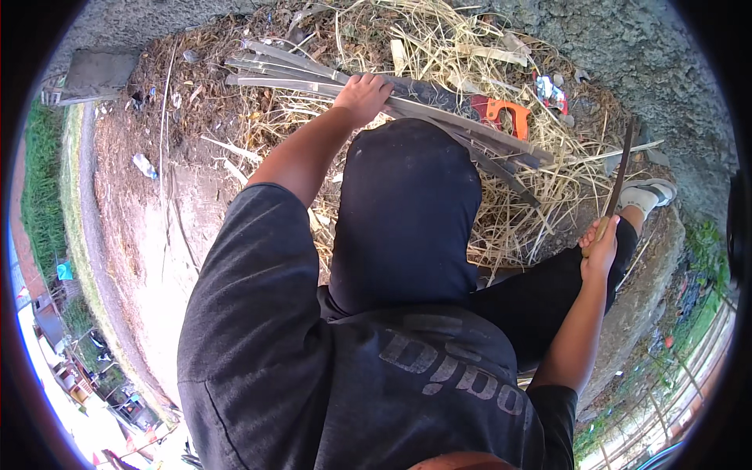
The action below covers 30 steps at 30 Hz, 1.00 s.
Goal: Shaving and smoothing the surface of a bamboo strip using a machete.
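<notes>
My left hand [364,98] reaches forward and is closed over a bundle of long, thin bamboo slats [462,124], greyish brown, lying crosswise beyond my knee. Out to the right, my right hand [600,244] grips the light wooden handle of a machete [623,160]. Its long, dark, narrow blade points up and away from me, apart from the slats. A handsaw [513,117] with an orange handle lies just behind the slats, partly covered by them. My bent knee in dark trousers hides some of the slats' near side.
Pale shavings and split strips [501,235] litter the dirt around the slats. A rough grey wall [627,55] rises at the far right, near my sandalled foot [652,193]. On the left are a plastic bottle [145,166] and a concrete block [98,74].
</notes>
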Each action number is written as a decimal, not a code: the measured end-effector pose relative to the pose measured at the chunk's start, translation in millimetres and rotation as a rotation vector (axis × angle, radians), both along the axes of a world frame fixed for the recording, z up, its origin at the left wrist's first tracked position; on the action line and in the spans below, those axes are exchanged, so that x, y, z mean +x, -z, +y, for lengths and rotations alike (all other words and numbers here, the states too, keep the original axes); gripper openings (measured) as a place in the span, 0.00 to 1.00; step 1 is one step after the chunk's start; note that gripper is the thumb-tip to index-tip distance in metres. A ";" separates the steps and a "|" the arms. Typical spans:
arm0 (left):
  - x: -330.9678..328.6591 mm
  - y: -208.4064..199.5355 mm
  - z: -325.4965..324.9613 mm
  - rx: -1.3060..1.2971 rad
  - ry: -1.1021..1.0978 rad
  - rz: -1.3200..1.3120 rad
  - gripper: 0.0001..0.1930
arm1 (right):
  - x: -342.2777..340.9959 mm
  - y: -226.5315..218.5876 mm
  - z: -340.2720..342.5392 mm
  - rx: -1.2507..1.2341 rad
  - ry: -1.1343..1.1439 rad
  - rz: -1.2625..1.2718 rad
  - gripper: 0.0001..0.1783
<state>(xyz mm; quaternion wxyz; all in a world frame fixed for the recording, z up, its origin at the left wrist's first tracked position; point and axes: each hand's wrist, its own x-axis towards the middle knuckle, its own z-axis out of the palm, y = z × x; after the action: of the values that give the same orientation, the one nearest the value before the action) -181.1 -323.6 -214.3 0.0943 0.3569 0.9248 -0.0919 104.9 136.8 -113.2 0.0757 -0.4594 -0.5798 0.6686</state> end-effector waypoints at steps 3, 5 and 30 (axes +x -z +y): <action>0.4 -14.1 1.9 0.013 -0.043 0.041 0.36 | -1.8 -3.5 -6.2 0.020 -0.003 0.013 0.28; 0.7 -16.2 7.5 -0.005 -0.135 0.104 0.39 | 1.1 -7.4 -5.5 0.074 -0.032 0.004 0.28; 219.5 -278.1 101.2 1.518 0.150 -0.744 0.35 | 4.1 -203.4 -232.0 0.092 -0.262 0.603 0.43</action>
<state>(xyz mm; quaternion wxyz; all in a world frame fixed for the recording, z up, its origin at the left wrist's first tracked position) 38.4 -222.3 63.8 0.1210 0.3907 0.6182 0.6712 109.1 -95.3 90.2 0.1778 -0.1584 -0.6153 0.7515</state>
